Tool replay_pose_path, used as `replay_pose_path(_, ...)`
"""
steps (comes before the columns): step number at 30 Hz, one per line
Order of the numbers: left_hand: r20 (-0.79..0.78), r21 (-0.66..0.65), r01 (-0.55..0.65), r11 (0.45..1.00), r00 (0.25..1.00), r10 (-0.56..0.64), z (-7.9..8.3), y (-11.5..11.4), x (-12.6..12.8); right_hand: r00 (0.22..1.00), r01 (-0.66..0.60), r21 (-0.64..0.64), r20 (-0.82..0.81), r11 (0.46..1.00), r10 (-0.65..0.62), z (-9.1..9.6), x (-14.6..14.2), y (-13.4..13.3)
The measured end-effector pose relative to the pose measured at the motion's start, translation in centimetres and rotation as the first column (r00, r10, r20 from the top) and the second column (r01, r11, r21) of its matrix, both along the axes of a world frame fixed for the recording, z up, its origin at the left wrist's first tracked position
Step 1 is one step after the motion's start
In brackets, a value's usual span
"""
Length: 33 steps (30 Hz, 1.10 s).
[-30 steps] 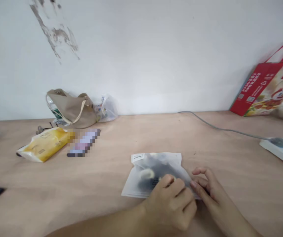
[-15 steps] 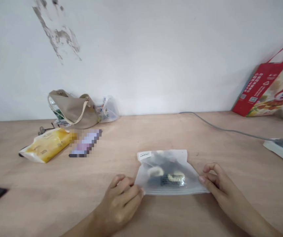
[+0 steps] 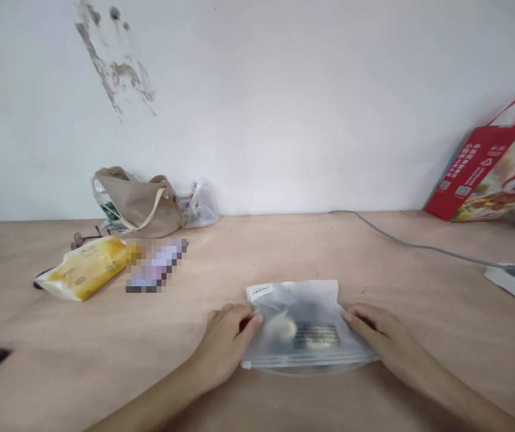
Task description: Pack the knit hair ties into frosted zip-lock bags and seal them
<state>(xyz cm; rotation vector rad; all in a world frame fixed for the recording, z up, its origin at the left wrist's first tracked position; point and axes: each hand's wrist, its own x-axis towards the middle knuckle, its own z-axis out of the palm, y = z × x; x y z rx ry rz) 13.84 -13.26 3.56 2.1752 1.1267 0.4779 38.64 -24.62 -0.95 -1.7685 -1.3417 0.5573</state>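
Our left hand and right hand pinch the frosted bag, lower centre — uneven tugging could buckle its zip.

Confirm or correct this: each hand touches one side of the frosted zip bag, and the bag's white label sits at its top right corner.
Wrong about the corner: the head view shows the white label at the top left of the frosted zip bag. The rest stands: the left hand touches one side, the right hand the other.
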Motion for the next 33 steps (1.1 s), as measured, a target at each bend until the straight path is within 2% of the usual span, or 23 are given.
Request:
replay_pose_path(3,0.15,-0.049,-0.052,0.997,0.987,0.059,-0.8,-0.3,0.9,0.999,0.042,0.047,-0.015,0.998,-0.041,-0.3,-0.7,0.5)
replay_pose_path(8,0.402,-0.124,-0.057,0.991,0.91,0.102,-1.5,-1.3,0.4,0.995,0.093,0.119,-0.057,0.989,-0.086,0.1,-1.5,-0.2)
replay_pose_path(16,0.533,-0.023,-0.094,0.995,0.841,0.092,-2.3,-1.9,0.5,0.961,0.154,0.177,-0.256,0.972,-0.106,0.1,-2.7,-0.8)
replay_pose_path(20,0.629,-0.025,-0.172,0.985,0.763,0.149,-1.6,-1.5,1.2,0.943,0.217,0.269,-0.306,0.938,-0.131,0.2,-2.9,-0.2)
replay_pose_path(24,0.688,-0.044,-0.2,0.979,0.704,0.175,-0.5,-0.9,2.0,0.928,0.27,0.325,-0.338,0.907,-0.156,0.9,-2.9,1.2)
replay_pose_path(28,0.686,-0.083,-0.184,0.979,0.703,0.19,-0.1,-0.2,2.4,0.919,0.286,0.346,-0.364,0.894,-0.153,1.6,-2.9,2.3)
replay_pose_path(33,0.673,-0.187,-0.17,0.967,0.695,0.253,0.0,0.1,2.6,0.905,0.278,0.32,-0.403,0.906,-0.135,1.7,-2.9,2.7)
